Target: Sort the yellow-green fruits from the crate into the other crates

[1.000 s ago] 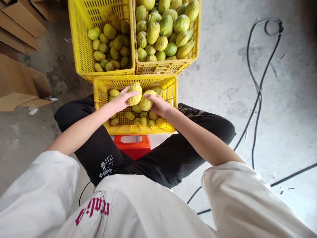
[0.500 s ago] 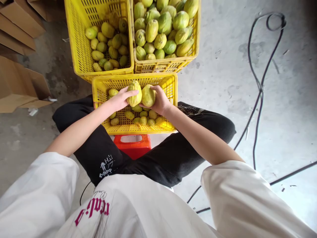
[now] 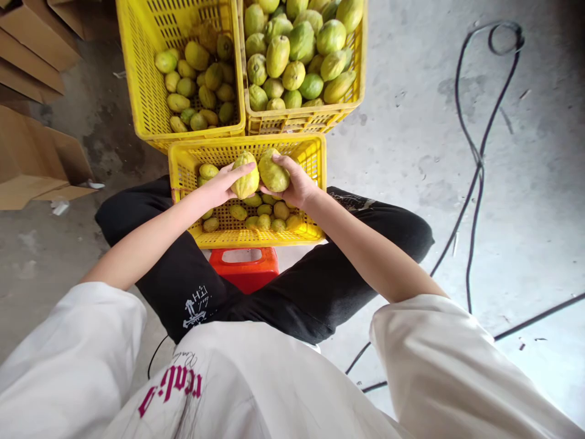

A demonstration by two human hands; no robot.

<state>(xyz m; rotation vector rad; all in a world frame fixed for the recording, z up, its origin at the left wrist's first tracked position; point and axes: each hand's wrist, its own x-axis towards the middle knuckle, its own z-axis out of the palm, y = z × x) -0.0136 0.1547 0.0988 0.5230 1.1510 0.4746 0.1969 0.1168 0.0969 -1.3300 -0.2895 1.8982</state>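
My left hand is closed around a yellow-green papaya, its thumb lying across the skin. A second papaya, tilted, is gripped in my right hand with the thumb near its upper end. The two fruits are held side by side, close together, above a yellow plastic crate between my knees. Smaller papayas lie in the bottom of that crate, some of them hidden under my hands.
Beyond it stand two more yellow crates, the left one partly filled with papayas, the right one heaped with them. A red stool sits below the near crate. Cardboard boxes lie at left; a black cable crosses the floor at right.
The papaya in my right hand has turned and now tilts to the upper left. The left papaya has shifted slightly, its thumb now higher across it. Both remain held.
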